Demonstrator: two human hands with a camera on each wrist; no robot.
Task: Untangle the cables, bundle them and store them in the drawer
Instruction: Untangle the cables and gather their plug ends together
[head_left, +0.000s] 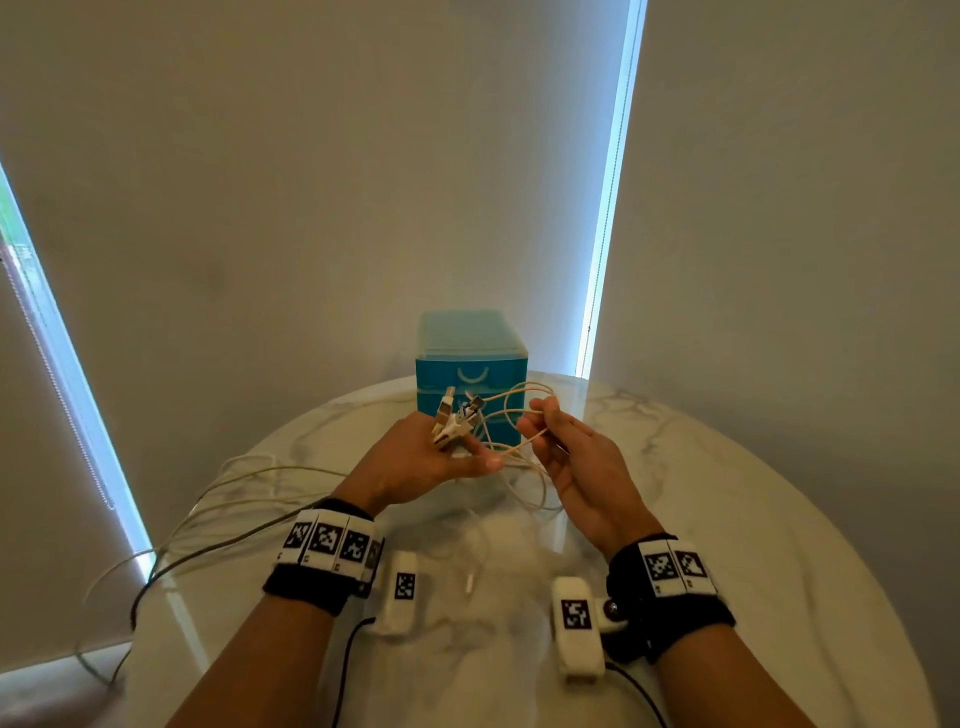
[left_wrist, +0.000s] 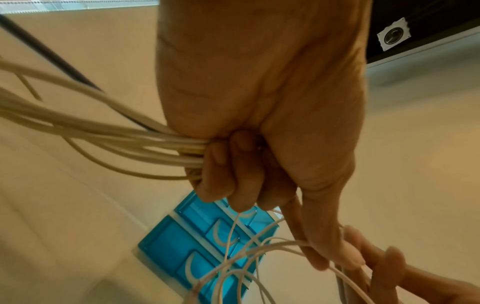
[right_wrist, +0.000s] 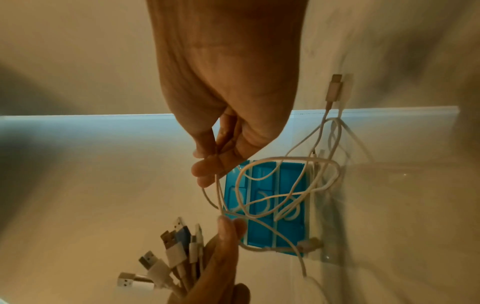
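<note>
My left hand grips a bunch of white cables above the table, several USB plugs sticking up from its fist. The same plugs fan out low in the right wrist view. My right hand pinches one thin white cable between thumb and fingertips, just right of the left hand. Tangled loops of it hang between both hands in front of the blue drawer unit. All the unit's drawers look closed.
The round white marble table carries the drawer unit at its far edge. Long cable lengths trail off the table's left side toward the floor. A loose plug lies on the table near me. Walls and blinds stand behind.
</note>
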